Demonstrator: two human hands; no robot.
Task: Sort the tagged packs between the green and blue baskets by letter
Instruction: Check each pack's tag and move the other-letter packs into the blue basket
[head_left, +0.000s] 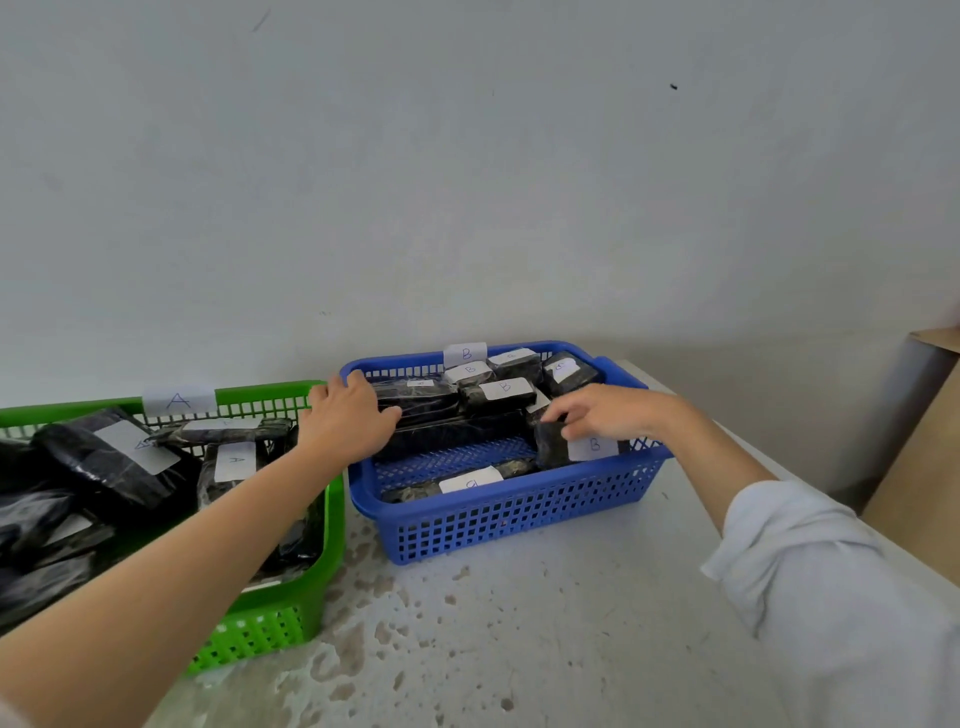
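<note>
Blue basket (519, 519): B packs (506, 388). Green basket (270, 623): A packs (236, 460). Sorting looks nearly done. My right hand (608, 415) pinches an end pack (553, 447); my left hand (348, 415) rests flat, fingers straight.

A pale, scuffed wall (467, 182) rises behind a white counter (519, 623) — speckled with brown stains — and brown cardboard (924, 467) leans at right.

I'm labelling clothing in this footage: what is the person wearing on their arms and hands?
The right arm has a loose pale grey-white sleeve ending short of the wrist. The left arm shows no sleeve. No gloves, watch or rings are visible.
</note>
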